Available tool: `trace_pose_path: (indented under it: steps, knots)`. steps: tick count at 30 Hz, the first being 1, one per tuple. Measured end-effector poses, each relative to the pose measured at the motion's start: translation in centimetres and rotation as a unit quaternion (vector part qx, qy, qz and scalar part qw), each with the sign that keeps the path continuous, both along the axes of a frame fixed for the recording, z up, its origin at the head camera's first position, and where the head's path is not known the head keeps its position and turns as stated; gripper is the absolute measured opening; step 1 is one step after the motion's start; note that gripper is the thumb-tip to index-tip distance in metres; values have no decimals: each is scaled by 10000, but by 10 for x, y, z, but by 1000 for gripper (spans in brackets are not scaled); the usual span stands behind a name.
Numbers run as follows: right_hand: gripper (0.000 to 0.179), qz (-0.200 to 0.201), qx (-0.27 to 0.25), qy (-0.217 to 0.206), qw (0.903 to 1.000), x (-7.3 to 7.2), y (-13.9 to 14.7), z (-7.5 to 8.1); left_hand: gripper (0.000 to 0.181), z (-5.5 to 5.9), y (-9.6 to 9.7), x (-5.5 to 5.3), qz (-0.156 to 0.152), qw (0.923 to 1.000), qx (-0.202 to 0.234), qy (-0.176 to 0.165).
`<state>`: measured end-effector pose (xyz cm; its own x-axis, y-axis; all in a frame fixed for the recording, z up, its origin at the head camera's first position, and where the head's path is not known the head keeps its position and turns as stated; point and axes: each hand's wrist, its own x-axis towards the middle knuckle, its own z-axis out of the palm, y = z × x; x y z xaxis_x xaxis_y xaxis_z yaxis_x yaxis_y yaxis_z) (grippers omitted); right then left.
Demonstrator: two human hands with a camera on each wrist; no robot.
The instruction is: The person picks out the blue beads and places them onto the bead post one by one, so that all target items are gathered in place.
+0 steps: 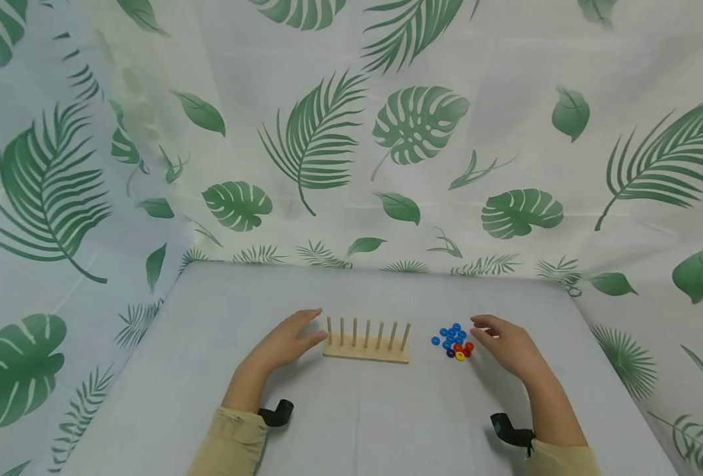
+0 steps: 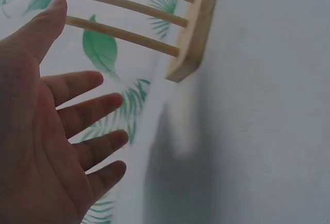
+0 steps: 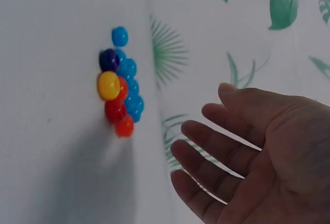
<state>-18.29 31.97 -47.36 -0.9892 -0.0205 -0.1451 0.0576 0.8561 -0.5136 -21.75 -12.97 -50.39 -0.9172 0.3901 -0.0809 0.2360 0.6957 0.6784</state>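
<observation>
A wooden peg rack (image 1: 366, 356) stands in the middle of the table, its row of several thin upright pegs (image 1: 368, 334) bare. My left hand (image 1: 289, 340) hovers at its left end, fingers spread and holding nothing; in the left wrist view the thumb overlaps the end pegs (image 2: 124, 35). To the right of the rack lies a cluster of small beads: several blue beads (image 1: 456, 326), red beads (image 1: 469, 346), one yellow bead (image 3: 109, 85) and one dark purple bead (image 3: 109, 60). My right hand (image 1: 509, 344) is just right of the beads, fingers loosely bent with nothing in them.
A white-covered table (image 1: 339, 423) spreads under everything. Behind it and at both sides hangs a white cloth (image 1: 339, 231) printed with green leaves. Each wrist carries a black camera mount (image 1: 277, 414) close above the table.
</observation>
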Motion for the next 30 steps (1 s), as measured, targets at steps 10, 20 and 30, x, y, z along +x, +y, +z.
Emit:
trace_pose_path:
  steps: [10, 20, 30]
  knots:
    - [41, -97, -434, -360, 9984, -26, 20, -30, 61, -38, 1, -10, -9, 9985, 542, 68]
    - [37, -15, -491, -466, 9977, -39, 28, -53, 63, -58, 6, -10, -129, 9976, 143, 668]
    - [30, 22, -424, -575, 9974, -46, 20, -50, 67, -65, 10, -7, -204, 9874, -402, 1517]
